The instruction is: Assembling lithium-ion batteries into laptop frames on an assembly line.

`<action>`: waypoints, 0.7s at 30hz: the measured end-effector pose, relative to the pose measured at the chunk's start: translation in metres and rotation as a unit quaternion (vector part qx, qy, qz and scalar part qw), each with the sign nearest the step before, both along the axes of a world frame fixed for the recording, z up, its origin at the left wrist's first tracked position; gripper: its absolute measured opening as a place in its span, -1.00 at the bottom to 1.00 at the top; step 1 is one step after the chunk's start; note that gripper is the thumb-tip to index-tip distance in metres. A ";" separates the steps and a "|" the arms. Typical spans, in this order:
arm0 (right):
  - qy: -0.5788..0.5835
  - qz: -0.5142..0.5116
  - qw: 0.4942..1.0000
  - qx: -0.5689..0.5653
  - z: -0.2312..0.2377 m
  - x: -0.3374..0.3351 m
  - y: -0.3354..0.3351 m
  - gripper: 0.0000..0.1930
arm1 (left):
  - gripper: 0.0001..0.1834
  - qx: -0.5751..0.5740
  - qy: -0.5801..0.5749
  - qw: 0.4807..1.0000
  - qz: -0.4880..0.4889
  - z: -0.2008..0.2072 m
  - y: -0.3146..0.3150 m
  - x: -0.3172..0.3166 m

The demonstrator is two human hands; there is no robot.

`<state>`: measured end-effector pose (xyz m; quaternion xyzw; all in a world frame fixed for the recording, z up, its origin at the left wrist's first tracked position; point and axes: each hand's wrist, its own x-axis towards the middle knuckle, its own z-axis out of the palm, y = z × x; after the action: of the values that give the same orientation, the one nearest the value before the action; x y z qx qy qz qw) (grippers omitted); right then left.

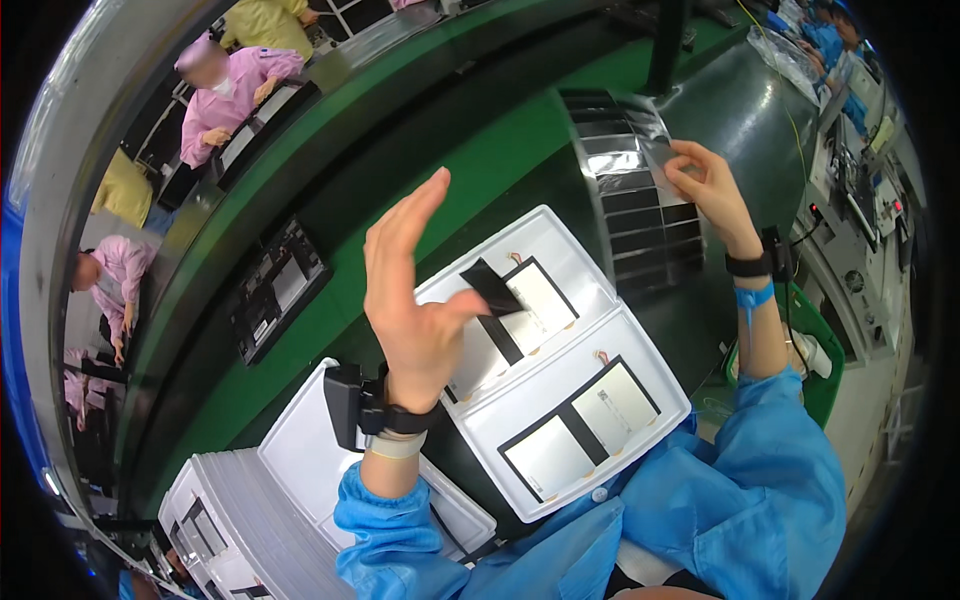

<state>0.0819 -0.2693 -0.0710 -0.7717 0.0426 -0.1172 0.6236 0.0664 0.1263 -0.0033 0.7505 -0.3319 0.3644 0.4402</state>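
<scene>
My left hand (408, 285) is raised over the left side of a white plastic tray (600, 340), its fingers stretched and its thumb apart. A glossy black strip (492, 288) shows at the thumb tip, above the tray; whether it sticks to the thumb is unclear. Flat white panels (548, 458) with black edges and short cables lie in the tray's two compartments. Farther right, my right hand (712, 190) pinches a thin grey strip (662, 172) at the right edge of a sheet (640, 235) bearing rows of shiny black strips.
Stacked white trays (250, 500) stand at the lower left. A black device frame (280, 290) lies on the green work surface (500, 140) at left. To the right are a green bin (825, 370) and grey equipment (855, 275). Co-workers (235, 90) sit across the line at upper left.
</scene>
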 end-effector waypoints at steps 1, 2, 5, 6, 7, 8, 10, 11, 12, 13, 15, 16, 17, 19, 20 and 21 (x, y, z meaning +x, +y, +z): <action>0.001 -0.004 1.000 0.002 -0.029 0.008 -0.019 -0.50 | -0.18 0.002 0.001 1.000 -0.004 0.001 0.001 0.000; -0.021 -0.046 0.983 -0.176 -0.041 0.013 -0.018 -0.47 | -0.10 0.078 -0.066 0.995 0.021 0.000 0.003 0.000; -0.098 -0.133 0.895 -0.414 -0.041 0.005 -0.010 -0.42 | 0.09 0.180 -0.148 0.972 0.021 -0.005 0.001 0.001; -0.188 -0.152 0.855 -0.459 -0.019 0.001 0.005 -0.48 | 0.27 0.165 -0.164 0.973 0.004 -0.002 -0.002 0.000; -0.278 -0.168 0.804 -0.498 0.003 0.002 0.024 -0.53 | 0.45 0.148 -0.181 0.972 -0.010 0.000 -0.002 -0.001; -0.233 -0.034 0.903 -0.360 0.019 0.000 0.041 -0.59 | 0.64 0.154 -0.164 0.974 -0.016 -0.001 -0.003 -0.003; -0.063 0.236 0.963 -0.119 0.057 -0.017 0.083 -0.67 | 0.67 0.152 -0.136 0.978 -0.032 -0.003 -0.008 -0.009; 0.052 0.365 0.929 -0.028 0.074 -0.027 0.106 -0.69 | 0.70 0.146 -0.112 0.982 -0.040 -0.003 -0.009 -0.011; 0.066 0.438 0.896 -0.004 0.081 -0.033 0.124 -0.73 | 0.67 0.136 -0.118 0.981 -0.071 0.000 -0.012 -0.013; 0.077 0.514 0.854 0.019 0.085 -0.035 0.137 -0.76 | 0.67 0.141 -0.115 0.981 -0.071 0.000 -0.012 -0.012; 0.059 0.519 0.852 0.021 0.081 -0.028 0.143 -0.80 | 0.61 0.164 -0.092 0.975 -0.122 -0.007 -0.012 -0.006; 0.040 0.527 0.849 0.020 0.078 -0.024 0.144 -0.82 | 0.40 0.157 -0.049 0.978 -0.126 -0.006 -0.012 -0.011; 0.096 0.489 0.866 0.027 0.084 -0.022 0.142 -0.83 | 0.40 0.156 -0.044 0.979 -0.121 -0.007 -0.006 -0.013; 0.102 0.420 0.900 0.046 0.077 -0.021 0.137 -0.85 | 0.18 0.283 0.011 0.959 -0.018 -0.011 0.010 -0.014; 0.104 0.427 0.897 0.047 0.066 -0.020 0.135 -0.85 | -0.06 0.269 0.084 0.958 -0.047 -0.015 0.013 -0.017; 0.092 0.350 0.931 0.042 0.052 -0.020 0.136 -0.85 | -0.30 0.299 0.099 0.948 -0.052 -0.023 0.018 -0.021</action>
<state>0.0619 -0.1334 -0.0187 -0.7181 -0.1685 0.1823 0.6502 0.0453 0.1446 -0.0264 0.8618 -0.4184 0.1491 0.2447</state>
